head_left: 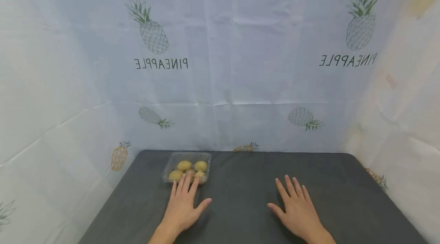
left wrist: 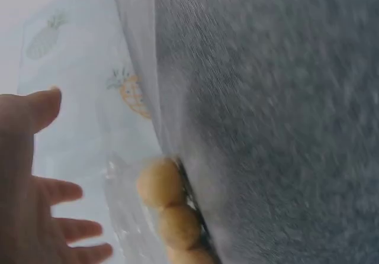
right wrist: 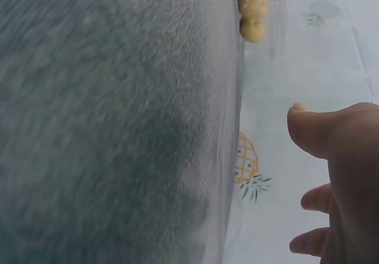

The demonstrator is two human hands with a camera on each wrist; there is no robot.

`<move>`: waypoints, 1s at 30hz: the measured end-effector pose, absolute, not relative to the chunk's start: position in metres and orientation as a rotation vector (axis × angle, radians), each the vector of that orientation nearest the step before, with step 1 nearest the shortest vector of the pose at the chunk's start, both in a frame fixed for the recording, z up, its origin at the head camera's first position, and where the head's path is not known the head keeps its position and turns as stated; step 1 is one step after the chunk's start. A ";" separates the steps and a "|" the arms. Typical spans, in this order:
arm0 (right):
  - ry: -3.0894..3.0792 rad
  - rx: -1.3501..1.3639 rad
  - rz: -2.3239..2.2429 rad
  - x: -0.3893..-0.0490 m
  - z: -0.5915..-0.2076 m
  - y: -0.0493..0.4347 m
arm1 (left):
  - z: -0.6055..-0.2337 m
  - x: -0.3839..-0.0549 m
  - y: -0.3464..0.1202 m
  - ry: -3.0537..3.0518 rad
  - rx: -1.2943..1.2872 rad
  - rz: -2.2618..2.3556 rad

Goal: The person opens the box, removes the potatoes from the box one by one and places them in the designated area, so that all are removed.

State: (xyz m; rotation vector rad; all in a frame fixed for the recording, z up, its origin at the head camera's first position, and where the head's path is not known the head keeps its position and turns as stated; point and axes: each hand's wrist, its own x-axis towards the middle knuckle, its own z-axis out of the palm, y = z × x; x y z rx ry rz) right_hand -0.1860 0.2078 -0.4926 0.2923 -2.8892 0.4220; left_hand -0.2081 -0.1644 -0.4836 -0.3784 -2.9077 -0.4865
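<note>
The left hand (head_left: 183,207), fingers straight and spread, grips nothing; its fingertips overlap the near side of a clear plastic tub (head_left: 191,155), contact uncertain. The right hand (head_left: 297,211), likewise spread, lies well apart, nearer the right edge of the matte grey worktop (head_left: 240,186). A careless nudge could tip the tub, near the far-left corner, spilling its smooth, rounded yellow fruits (head_left: 184,165) if unlidded. Beyond hangs creased, pineapple-printed cloth (head_left: 254,68).
</note>
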 end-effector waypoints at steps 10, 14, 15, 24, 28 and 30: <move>-2.975 0.293 0.555 -0.198 -0.488 0.183 | -0.477 -0.216 -0.183 -2.673 -0.361 -0.493; -2.964 0.308 0.573 -0.203 -0.486 0.177 | -0.471 -0.220 -0.186 -2.604 -0.369 -0.462; -2.961 0.308 0.571 -0.204 -0.487 0.176 | -0.470 -0.220 -0.187 -2.594 -0.370 -0.466; -2.919 0.352 0.589 -0.208 -0.485 0.158 | -0.470 -0.219 -0.193 -2.552 -0.337 -0.514; -2.876 0.385 0.570 -0.214 -0.483 0.146 | -0.472 -0.222 -0.200 -2.546 -0.325 -0.484; -2.846 0.405 0.578 -0.216 -0.482 0.139 | -0.474 -0.224 -0.206 -2.538 -0.307 -0.476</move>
